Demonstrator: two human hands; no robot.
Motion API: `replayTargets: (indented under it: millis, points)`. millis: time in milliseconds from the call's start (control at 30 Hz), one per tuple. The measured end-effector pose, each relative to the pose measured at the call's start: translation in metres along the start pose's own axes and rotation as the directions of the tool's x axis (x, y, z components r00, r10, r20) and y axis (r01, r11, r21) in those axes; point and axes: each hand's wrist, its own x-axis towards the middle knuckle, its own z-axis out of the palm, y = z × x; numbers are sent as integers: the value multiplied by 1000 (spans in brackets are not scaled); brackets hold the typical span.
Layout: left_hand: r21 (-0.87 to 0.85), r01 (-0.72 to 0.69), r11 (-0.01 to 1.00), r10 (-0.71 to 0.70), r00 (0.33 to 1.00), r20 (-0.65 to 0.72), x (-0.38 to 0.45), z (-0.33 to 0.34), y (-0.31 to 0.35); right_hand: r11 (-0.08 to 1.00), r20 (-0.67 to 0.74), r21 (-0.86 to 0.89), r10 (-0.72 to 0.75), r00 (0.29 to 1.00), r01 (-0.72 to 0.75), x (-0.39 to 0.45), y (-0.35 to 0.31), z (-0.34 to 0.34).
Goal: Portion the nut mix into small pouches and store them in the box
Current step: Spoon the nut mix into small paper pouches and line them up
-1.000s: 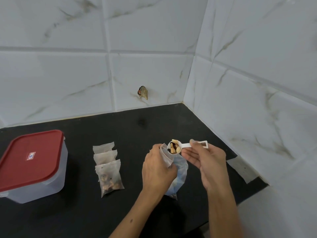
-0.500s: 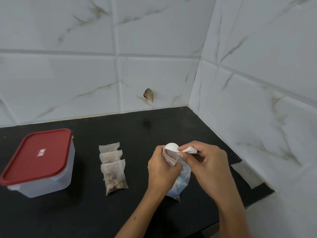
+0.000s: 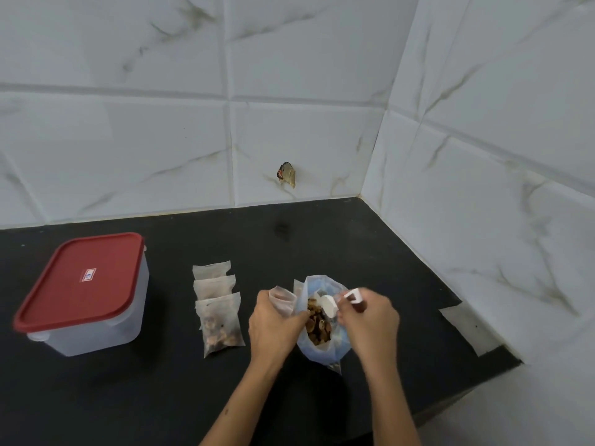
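Gripping pouch [image 3: 283, 300]: left hand [image 3: 273, 326] | right hand [image 3: 370, 320] pinching blurred scoop [image 3: 331, 305] | bag [image 3: 325, 342] base hidden

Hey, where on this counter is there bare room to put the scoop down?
Bare black counter lies behind the nut bag, toward the corner. A narrower strip runs between the red-lidded box and the pouches. It is crowded around both hands.

Lid sticker [image 3: 88, 274] print unreadable.
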Motion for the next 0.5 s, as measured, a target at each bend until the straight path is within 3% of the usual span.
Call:
replayTargets:
  millis: [133,233,333,500]
  points:
    - [0,149,989,-149,985,85,6,5,-10,975,-19,-220,-21,1000,17,5,9,23]
    - [-126,272,954,-251,955,160,10,9,-15,971,36,-240,28,999,-18,15,13,26]
    - [-270,373,888,-314,919,240,7,10,-13,982,88,-147,132,987,-118,28,17,24]
    - [-302,417,858,-333,897,290,7,11,-8,958,76,129,247,966,-256,25,23,27]
